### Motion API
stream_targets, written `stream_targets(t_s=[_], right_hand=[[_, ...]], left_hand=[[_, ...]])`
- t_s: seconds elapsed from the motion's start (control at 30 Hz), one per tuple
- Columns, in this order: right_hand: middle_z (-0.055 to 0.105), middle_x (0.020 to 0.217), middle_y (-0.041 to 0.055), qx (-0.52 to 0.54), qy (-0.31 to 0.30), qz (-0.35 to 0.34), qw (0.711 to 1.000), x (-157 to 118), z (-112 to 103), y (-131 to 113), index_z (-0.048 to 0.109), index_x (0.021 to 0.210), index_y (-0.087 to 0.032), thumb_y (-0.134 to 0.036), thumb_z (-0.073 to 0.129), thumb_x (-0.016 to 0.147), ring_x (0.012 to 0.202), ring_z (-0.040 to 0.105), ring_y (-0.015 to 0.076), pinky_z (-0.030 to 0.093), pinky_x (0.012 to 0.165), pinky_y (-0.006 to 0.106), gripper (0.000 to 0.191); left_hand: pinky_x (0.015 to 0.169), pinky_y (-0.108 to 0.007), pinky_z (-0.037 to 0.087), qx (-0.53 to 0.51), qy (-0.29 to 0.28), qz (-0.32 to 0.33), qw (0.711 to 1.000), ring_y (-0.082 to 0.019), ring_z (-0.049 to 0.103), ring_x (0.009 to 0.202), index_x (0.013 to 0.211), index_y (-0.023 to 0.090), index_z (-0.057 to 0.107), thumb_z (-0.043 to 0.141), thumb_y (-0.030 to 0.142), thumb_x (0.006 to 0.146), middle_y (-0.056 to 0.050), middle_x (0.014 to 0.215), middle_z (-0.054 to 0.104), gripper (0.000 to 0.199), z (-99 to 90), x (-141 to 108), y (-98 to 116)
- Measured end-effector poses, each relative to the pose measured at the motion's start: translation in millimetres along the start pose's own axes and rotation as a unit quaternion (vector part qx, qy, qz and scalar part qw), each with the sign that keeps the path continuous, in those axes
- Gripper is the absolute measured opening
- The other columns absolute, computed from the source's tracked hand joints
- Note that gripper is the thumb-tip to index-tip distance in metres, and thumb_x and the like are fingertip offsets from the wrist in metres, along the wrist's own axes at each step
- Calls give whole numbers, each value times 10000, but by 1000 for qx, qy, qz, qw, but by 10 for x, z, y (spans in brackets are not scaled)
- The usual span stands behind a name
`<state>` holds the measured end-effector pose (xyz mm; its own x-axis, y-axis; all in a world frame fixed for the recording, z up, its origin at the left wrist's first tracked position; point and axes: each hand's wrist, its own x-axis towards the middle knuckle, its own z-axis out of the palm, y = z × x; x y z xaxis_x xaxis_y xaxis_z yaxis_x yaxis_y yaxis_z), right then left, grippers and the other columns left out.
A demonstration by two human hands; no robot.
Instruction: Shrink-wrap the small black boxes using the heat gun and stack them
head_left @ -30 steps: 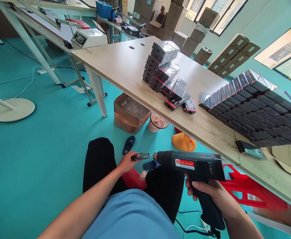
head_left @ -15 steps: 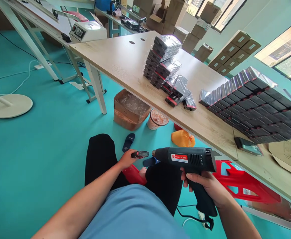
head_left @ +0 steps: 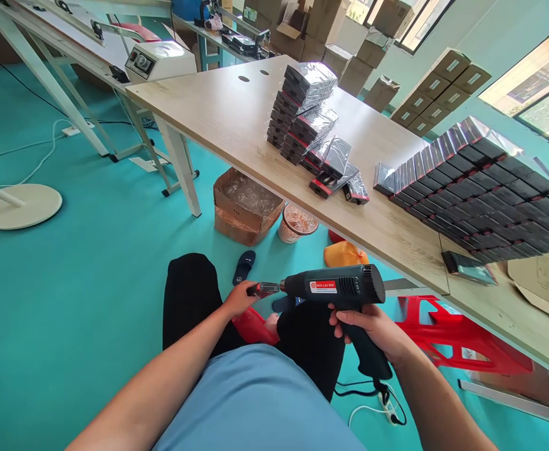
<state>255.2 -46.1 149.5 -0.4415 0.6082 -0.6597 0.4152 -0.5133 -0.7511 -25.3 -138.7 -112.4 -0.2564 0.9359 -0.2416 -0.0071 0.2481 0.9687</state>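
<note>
A small black box with red edging (head_left: 264, 289) is pinched in my left hand (head_left: 239, 299), above my knees. My right hand (head_left: 373, 329) grips the handle of a dark heat gun (head_left: 345, 284) with a red and white label. The gun's nozzle points left, close to the right end of the box; I cannot tell whether they touch. On the table (head_left: 218, 119) in front, a pile of film-wrapped black boxes (head_left: 309, 119) leans unevenly. Farther right stands a tall, neat stack of similar boxes (head_left: 486, 188).
Under the table are a carton of clear film (head_left: 246, 222), a bin (head_left: 294, 227) and an orange bag (head_left: 345, 254). A red plastic stool (head_left: 457, 338) lies at the right. The gun's cord runs to a power strip (head_left: 388, 410) on the floor.
The heat gun has moved left in my right hand, bringing its nozzle nearer to the box. My left hand stays nearly in place. The view has shifted slightly.
</note>
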Motion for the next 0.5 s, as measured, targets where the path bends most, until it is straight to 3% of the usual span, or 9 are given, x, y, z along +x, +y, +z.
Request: stream_targets(t_s=[0.23, 0.5], right_hand=[[750, 835, 79, 26, 11, 10, 1000, 56, -101, 152, 727, 994, -123, -398, 859, 724, 688, 682, 199, 505, 564, 302, 407], [749, 837, 74, 54, -2, 11, 998, 17, -95, 122, 737, 1017, -130, -386, 845, 748, 676, 679, 185, 507, 563, 286, 387]], left_hand=[[905, -387, 500, -22, -19, 9, 1000, -267, 671, 948, 953, 191, 793, 809, 307, 680, -74, 972, 748, 297, 27, 34, -42], [872, -362, 497, 14, -6, 9, 1000, -233, 641, 898, 938, 179, 782, 832, 315, 675, -52, 918, 704, 300, -8, 8, -22]])
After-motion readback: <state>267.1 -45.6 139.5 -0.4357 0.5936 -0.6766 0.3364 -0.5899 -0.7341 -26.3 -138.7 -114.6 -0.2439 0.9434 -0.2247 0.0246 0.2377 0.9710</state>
